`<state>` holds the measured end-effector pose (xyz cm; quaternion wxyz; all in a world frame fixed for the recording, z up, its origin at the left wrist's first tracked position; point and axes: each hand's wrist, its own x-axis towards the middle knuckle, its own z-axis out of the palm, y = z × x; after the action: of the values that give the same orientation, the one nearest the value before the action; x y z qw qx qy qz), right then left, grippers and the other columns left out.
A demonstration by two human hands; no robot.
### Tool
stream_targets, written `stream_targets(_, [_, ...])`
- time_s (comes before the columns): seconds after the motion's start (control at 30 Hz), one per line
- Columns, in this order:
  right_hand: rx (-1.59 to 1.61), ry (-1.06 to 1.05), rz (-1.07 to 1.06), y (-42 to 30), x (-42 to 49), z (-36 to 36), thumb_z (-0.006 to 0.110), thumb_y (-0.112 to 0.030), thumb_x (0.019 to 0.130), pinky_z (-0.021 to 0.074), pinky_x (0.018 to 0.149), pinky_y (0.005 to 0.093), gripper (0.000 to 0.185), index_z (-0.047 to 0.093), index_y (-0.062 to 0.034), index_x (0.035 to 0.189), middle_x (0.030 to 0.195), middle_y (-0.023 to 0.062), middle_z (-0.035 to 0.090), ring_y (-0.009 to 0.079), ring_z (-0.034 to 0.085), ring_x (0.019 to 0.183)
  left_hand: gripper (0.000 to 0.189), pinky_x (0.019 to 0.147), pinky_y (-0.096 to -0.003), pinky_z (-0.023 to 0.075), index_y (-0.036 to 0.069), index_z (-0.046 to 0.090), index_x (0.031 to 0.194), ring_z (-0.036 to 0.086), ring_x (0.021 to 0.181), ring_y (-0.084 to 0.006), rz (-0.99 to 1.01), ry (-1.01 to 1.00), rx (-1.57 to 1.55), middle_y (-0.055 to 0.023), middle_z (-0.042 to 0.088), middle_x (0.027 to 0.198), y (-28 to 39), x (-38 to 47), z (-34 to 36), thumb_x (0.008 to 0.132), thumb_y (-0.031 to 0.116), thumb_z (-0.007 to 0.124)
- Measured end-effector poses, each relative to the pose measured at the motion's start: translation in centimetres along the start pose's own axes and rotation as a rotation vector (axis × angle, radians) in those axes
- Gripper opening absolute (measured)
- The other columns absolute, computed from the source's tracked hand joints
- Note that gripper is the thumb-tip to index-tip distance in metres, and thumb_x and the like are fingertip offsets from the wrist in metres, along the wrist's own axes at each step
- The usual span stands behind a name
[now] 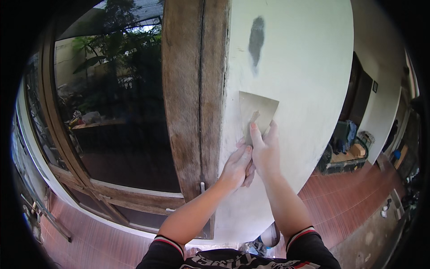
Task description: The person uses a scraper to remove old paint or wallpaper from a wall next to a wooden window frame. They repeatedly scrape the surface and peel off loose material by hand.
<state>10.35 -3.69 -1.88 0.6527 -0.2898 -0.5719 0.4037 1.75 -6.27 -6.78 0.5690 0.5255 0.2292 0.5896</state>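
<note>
A wide metal putty knife [263,104] with a trapezoid blade is held up against the pale painted wall [302,77]. My right hand [267,151] grips it, thumb along its near face and a finger by the blade's right edge. Just below and to the left, my left hand [235,168] closes around the lower handle, which the fingers mostly hide. Pale dust or residue whitens the fingers of both hands. Above the blade, the wall bears an elongated dark grey patch [257,42]. Whether the blade edge touches the wall cannot be told.
Left of the wall stands a weathered wooden frame [183,101] with a dark glass pane [117,134] reflecting plants. A small handle [202,187] juts from the frame. Reddish-brown floor [349,191] spreads on both sides. At right is a bench [342,161] bearing cloth and a box.
</note>
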Motion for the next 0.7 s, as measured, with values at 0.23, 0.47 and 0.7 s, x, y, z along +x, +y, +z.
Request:
stream_targets(0.23, [-0.089, -0.092, -0.013, -2.0, 3.5, 1.1, 0.056, -0.034, 0.094, 0.0473, 0.049, 0.0304, 0.038, 0.058, 0.0038, 0.092, 0.065, 0.0102, 0.061, 0.0173, 0.062, 0.055, 0.035, 0.032, -0.0288, 0.0319, 0.011, 0.044, 0.091, 0.038, 0.034, -0.0128, -0.028, 0.09, -0.095, -0.0004, 0.042, 0.061, 2.7, 1.3, 1.2, 0.103, 0.042, 0.031])
stream_targets(0.47, [-0.098, -0.12, 0.025, -3.0, 4.5, 1.0, 0.056, -0.034, 0.095, 0.0471, 0.049, 0.0301, 0.036, 0.06, 0.0018, 0.095, 0.066, 0.0078, 0.059, 0.0154, 0.059, 0.054, 0.035, 0.033, -0.0264, 0.031, 0.013, 0.044, 0.093, 0.037, 0.036, -0.0115, -0.012, 0.046, -0.142, 0.0009, 0.041, 0.062, 3.8, 2.0, 2.2, 0.102, 0.043, 0.031])
stream_targets(0.7, [-0.202, -0.068, -0.041, -3.9, 4.8, 1.4, 0.058, -0.035, 0.093, 0.0443, 0.046, 0.0267, 0.04, 0.062, 0.0042, 0.097, 0.067, 0.0083, 0.059, 0.014, 0.056, 0.052, 0.034, 0.034, -0.0283, 0.031, 0.014, 0.044, 0.091, 0.037, 0.036, -0.0121, -0.091, 0.093, -0.206, 0.0008, 0.041, 0.061, 4.6, 2.2, 2.9, 0.101, 0.044, 0.033])
